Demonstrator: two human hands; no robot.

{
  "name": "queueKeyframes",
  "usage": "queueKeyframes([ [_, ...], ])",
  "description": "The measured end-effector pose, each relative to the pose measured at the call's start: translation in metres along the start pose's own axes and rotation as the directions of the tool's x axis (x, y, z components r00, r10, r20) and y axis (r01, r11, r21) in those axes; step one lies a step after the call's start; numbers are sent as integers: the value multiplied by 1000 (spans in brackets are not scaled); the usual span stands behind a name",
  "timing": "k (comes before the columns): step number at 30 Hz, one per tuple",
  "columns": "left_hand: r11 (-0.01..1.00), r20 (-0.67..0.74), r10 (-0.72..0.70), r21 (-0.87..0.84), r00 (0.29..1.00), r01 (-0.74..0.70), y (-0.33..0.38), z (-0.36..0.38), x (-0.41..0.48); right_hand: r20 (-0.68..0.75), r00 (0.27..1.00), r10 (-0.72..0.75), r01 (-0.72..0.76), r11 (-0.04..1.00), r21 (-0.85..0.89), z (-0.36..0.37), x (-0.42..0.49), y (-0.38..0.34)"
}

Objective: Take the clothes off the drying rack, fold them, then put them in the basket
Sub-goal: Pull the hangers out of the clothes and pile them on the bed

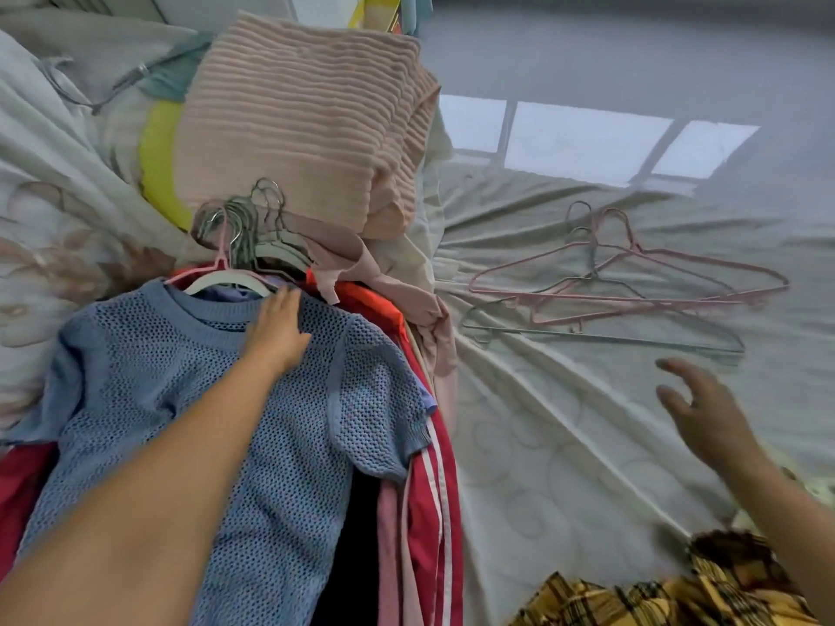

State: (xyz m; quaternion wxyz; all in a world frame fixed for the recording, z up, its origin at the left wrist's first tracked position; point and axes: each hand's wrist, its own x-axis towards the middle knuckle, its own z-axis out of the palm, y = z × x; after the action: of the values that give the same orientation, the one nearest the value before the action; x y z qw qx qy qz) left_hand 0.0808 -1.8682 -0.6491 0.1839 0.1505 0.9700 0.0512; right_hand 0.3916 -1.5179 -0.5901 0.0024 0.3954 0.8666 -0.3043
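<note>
Left hand (278, 329) flat on blue knit top (135, 377), right hand (705, 413) spread above wrinkled bedsheet (565, 445)

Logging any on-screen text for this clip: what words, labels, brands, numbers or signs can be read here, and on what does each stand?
No text can be read in this frame.
Yellow-edged item at the top edge: cut off and blurred, no lettering legible.
Red garment: white stripes only, no wording or logo visible.
Blue knit top: no tag or label showing.
</note>
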Motion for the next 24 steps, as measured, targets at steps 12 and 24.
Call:
queueKeyframes([
  [12, 981, -226, 192, 35, 955, -189, 27, -16, -37, 273, 934, -231, 146, 944, 297, 99, -75, -72],
  [24, 673, -144, 659, -324, 738, -664, 121, -67, -219, 411, 836, -363, 307, 931, 196, 18, -125, -120],
])
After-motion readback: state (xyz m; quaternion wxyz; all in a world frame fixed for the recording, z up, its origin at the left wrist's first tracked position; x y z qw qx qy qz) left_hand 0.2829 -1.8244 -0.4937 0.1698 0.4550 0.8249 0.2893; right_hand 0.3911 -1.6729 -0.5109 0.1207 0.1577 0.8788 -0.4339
